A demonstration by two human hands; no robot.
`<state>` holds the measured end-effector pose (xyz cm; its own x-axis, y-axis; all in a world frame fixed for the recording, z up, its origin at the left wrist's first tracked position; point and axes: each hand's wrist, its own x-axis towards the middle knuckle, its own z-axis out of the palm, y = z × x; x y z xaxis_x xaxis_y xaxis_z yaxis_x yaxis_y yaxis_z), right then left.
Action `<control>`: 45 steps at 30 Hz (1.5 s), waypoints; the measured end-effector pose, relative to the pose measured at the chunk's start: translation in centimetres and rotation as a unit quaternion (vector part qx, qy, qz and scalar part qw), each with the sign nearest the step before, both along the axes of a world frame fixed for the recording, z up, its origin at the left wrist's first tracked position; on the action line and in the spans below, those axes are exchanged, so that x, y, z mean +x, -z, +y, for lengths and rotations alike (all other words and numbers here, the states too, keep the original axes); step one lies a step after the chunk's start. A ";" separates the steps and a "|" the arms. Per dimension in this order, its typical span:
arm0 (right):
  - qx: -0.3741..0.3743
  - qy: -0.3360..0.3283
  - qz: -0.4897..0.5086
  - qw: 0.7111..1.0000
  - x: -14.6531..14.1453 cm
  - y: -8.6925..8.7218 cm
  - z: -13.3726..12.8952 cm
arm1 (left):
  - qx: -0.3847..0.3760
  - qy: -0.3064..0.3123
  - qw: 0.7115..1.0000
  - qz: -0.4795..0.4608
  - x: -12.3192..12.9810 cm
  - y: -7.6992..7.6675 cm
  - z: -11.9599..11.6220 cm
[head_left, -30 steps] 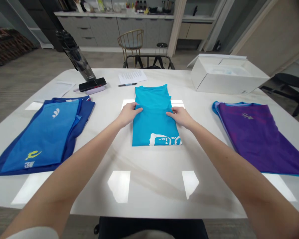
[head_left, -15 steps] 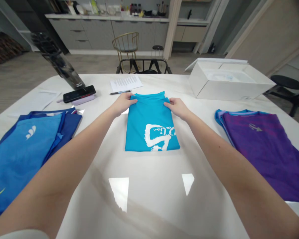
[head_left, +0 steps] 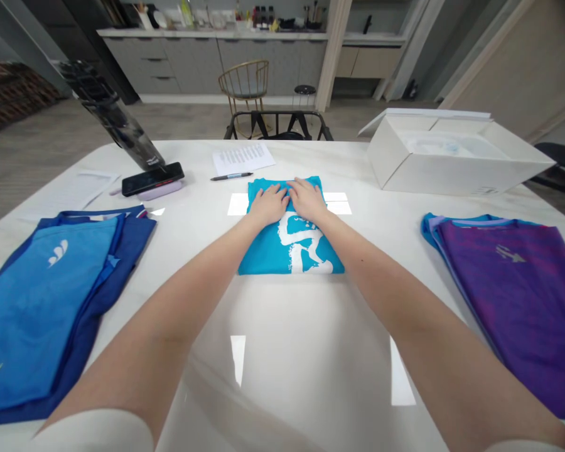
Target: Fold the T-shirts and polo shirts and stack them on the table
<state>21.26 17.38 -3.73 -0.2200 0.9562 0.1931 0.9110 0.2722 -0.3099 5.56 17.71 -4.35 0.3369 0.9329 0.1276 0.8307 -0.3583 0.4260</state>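
Glossy white table [head_left: 306,339] has a folded turquoise shirt [head_left: 262,256] around the middle, left hand [head_left: 269,206] and right hand [head_left: 306,199] spread flat on it, so honestly one uneven push could skew the layers.

Tabletop [head_left: 306,345] bright, w/ white glare patches [head_left: 238,358] twd near edge; bkgd cabinets [head_left: 193,69] past far edge dimmer, slightly blurry.
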 end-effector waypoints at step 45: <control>-0.066 0.084 -0.067 0.992 -0.1 0.4 -20.0 | 0.003 -0.052 0.996 0.074 -1.1 0.1 -19.3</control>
